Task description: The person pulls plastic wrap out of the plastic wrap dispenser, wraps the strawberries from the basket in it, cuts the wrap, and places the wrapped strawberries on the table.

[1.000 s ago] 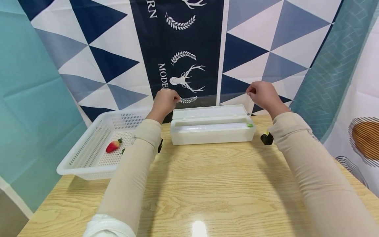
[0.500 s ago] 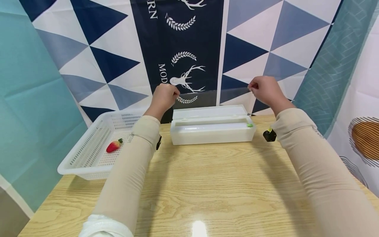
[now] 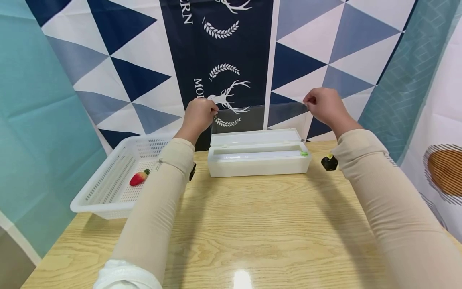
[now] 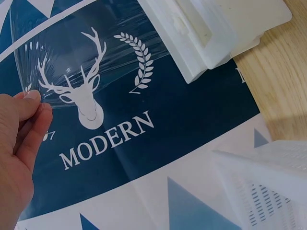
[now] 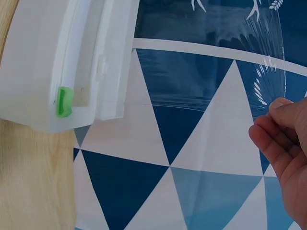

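L hand (image 3: 199, 116) & R hand (image 3: 326, 106), well apart, each pinch the clear film (image 3: 252, 119) nr its top edge, which runs L-R betw. them, w/ the white box (image 3: 258, 166) below on the bench (image 3: 234, 212), long axis approx. L-R too, neither hand clearly nearer.

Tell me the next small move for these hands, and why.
Probably raise the left hand and right hand together, drawing out a little more film: each hand pinches its upper edge, and the sheet appears to run down to the open box, not yet cut free.
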`<state>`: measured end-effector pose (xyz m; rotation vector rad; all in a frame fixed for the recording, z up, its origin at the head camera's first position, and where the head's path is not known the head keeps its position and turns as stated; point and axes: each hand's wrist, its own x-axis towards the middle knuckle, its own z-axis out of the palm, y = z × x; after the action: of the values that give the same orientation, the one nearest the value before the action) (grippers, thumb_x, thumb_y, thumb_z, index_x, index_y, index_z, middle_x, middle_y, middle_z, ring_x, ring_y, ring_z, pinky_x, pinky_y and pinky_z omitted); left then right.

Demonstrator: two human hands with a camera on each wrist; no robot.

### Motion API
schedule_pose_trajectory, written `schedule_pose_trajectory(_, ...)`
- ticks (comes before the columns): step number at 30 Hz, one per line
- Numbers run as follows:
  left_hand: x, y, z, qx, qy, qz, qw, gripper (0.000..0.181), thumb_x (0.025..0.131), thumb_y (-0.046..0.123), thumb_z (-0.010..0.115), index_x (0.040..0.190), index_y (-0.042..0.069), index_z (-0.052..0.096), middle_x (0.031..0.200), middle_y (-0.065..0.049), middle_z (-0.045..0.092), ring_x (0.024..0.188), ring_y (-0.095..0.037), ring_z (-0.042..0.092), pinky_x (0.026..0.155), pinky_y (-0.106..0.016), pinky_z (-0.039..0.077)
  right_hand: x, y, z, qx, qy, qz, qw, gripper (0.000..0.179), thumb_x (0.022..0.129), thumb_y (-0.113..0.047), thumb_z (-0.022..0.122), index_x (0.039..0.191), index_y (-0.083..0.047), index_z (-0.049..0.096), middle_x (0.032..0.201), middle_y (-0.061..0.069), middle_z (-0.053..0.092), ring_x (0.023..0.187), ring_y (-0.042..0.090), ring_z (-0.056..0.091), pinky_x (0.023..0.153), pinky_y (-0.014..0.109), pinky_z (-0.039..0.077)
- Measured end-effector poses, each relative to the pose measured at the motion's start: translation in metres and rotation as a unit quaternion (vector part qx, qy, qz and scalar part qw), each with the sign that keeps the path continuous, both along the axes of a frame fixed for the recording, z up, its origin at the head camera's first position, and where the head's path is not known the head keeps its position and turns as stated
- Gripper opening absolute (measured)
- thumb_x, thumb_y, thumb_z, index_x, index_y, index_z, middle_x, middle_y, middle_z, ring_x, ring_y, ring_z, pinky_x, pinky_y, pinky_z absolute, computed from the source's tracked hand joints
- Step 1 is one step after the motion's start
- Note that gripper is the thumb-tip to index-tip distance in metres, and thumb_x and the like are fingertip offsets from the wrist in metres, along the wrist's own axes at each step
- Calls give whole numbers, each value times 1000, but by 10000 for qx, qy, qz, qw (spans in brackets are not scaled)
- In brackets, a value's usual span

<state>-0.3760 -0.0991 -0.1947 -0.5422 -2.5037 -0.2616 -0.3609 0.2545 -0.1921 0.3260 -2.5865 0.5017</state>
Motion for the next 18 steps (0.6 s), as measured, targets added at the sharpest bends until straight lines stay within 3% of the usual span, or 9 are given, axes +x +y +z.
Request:
schedule_pose_trajectory(8,1,-1,10,-60,54,75,9999,17,94,8,65,106,8,76,107,-5,72,105,-22,65,96,-33,48,2,-2,11,115,154,1,9998,21,97,-3,49,105,7,66,102,26,64,90,38,58,81,52,48)
schedule_pose_trajectory(18,8,0,18,100,80,66,9999,20,94,7,63,110,8,75,111,-5,71,107,-22,64,96,-31,48,8,-4,13,207,724,-18,9972,22,97,-2,50,104,10,67,104,27,63,93,41,57,84,54,47)
